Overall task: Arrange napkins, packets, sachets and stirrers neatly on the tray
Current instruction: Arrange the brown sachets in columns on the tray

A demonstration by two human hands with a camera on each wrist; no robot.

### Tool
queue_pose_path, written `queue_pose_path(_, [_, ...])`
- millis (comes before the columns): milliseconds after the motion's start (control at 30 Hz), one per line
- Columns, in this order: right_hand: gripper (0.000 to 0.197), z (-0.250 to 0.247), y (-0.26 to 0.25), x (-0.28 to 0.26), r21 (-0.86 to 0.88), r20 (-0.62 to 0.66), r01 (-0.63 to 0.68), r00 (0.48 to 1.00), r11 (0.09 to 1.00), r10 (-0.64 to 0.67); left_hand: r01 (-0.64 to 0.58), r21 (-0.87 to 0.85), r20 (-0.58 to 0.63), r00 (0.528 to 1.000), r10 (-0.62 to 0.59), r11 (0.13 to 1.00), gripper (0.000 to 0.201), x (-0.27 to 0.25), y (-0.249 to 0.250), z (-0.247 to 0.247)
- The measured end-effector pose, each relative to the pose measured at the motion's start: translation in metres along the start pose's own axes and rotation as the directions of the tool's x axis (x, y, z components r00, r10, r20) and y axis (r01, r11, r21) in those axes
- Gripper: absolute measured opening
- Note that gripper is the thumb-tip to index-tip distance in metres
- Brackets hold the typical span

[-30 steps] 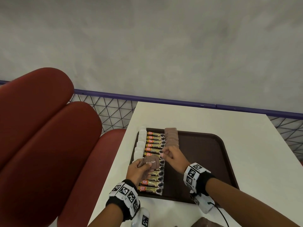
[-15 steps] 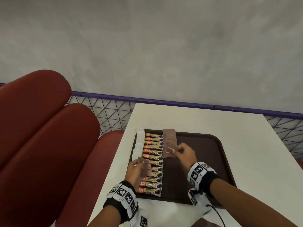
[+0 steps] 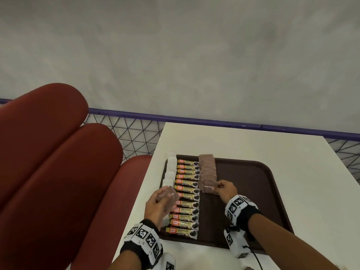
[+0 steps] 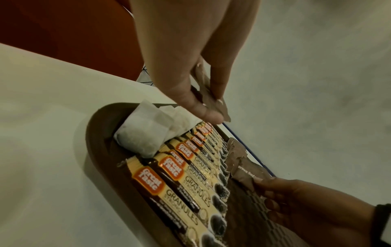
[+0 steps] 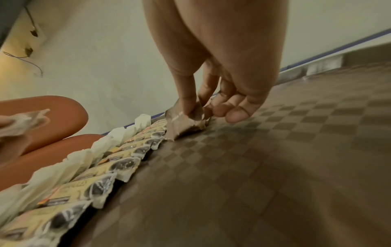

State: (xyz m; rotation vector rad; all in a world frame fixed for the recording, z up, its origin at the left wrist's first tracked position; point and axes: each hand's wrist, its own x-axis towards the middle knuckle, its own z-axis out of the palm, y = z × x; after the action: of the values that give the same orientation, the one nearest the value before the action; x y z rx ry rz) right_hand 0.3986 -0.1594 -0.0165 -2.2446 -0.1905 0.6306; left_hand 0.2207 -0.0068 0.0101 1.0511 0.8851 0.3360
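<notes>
A dark brown tray (image 3: pixel 253 191) lies on the white table. Along its left side run white tea bags (image 3: pixel 169 172), a column of several coffee granule sachets (image 3: pixel 187 197) and a row of brown sugar packets (image 3: pixel 208 168). My right hand (image 3: pixel 226 190) pinches one brown sugar packet (image 3: pixel 210 186) at the near end of that row, its lower edge on the tray (image 5: pixel 275 150). My left hand (image 3: pixel 157 205) holds a small stack of brown sugar packets (image 3: pixel 168 194) above the sachets, pinched between thumb and fingers (image 4: pixel 211 93).
Red padded seat backs (image 3: pixel 48 162) stand left of the table (image 3: pixel 233 141). A purple rail with wire mesh (image 3: pixel 132 133) runs behind it, before a grey wall. The tray's right half shows bare checkered surface.
My right hand has carried one brown packet away from my left hand's stack, up and right to the near end of the sugar row. The left hand has drifted slightly left.
</notes>
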Motion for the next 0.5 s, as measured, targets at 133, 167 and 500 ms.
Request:
queue_pose_path(133, [0.010, 0.0073, 0.0001, 0.0038, -0.121, -0.023, -0.023, 1.000, 0.992, 0.021, 0.028, 0.043, -0.032, 0.999, -0.027, 0.999, 0.032, 0.0015, -0.0003, -0.0013])
queue_pose_path(167, [0.013, 0.0094, 0.0010, 0.0045, -0.162, -0.036, -0.028, 0.999, 0.986, 0.022, 0.032, 0.060, -0.040, 0.999, -0.029, 0.998, 0.032, 0.0021, -0.0006, -0.0016])
queue_pose_path(500, [0.037, 0.0059, -0.0005, -0.0008, -0.231, -0.135, 0.039, 0.988, 0.972, -0.072, 0.041, 0.084, 0.015, 0.999, -0.042, 0.996, 0.022, -0.0029, 0.0017, 0.0009])
